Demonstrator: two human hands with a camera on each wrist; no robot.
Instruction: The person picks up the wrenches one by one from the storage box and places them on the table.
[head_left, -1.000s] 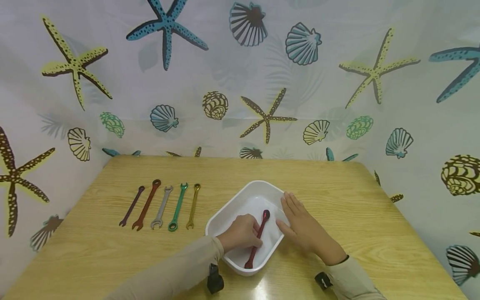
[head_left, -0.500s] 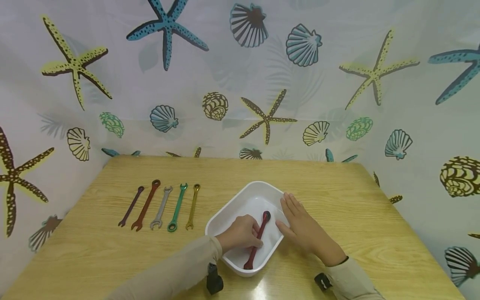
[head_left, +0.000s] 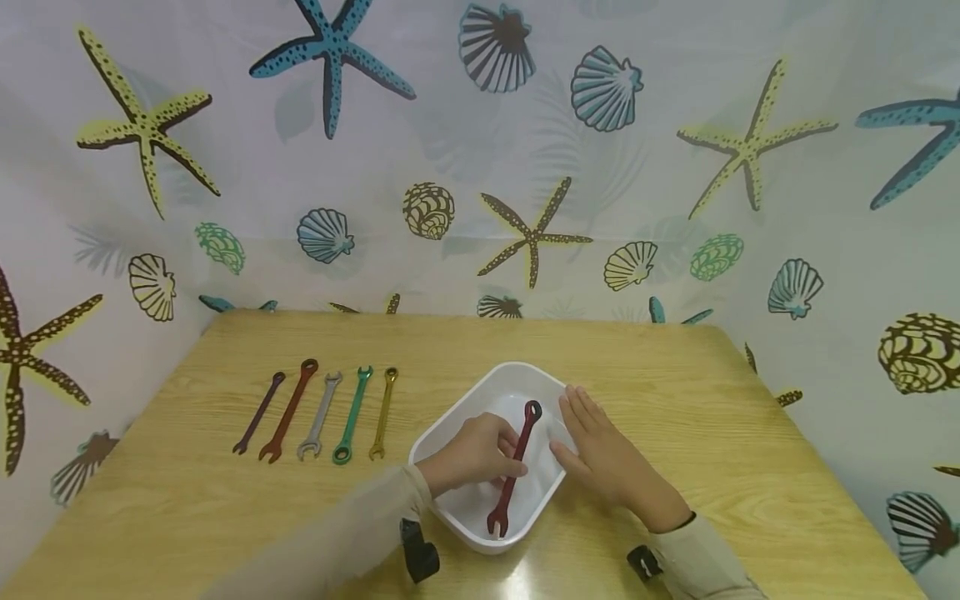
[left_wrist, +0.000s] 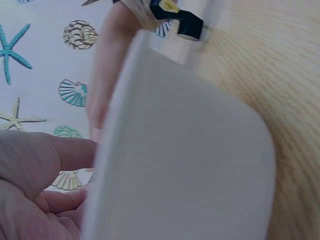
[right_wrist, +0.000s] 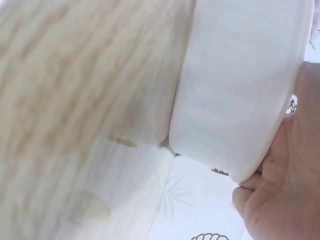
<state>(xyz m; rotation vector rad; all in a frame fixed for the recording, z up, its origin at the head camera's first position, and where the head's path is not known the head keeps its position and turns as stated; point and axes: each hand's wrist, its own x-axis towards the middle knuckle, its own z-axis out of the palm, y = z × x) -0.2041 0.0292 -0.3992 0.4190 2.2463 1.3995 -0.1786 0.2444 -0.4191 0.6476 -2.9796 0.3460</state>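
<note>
My left hand (head_left: 474, 452) reaches into the white tray (head_left: 450, 419) and pinches a dark red wrench (head_left: 517, 467) around its middle. The wrench's ring end points away from me and its open-jaw end toward me. Fingers straight, my right hand (head_left: 603, 457) rests against the tray's right rim. The tray wall (left_wrist: 190, 150) hides much of the left hand (left_wrist: 35, 185) and all of the wrench in the left wrist view. In the right wrist view, the right hand (right_wrist: 285, 185) touches the tray's edge, thumb side partly hidden.
Left of the tray, several wrenches lie side by side: purple (head_left: 258, 414), orange-red (head_left: 288, 412), silver (head_left: 320, 417), green (head_left: 352, 417) and gold (head_left: 384, 414). They rest on a wooden table (head_left: 645, 375). A curtain (head_left: 420, 125) printed with sea shells and starfish surrounds the table.
My left hand has lifted the dark red wrench slightly and moved a little away from me and left; the wrench's ring end now shows its hole. The right hand stays put.
</note>
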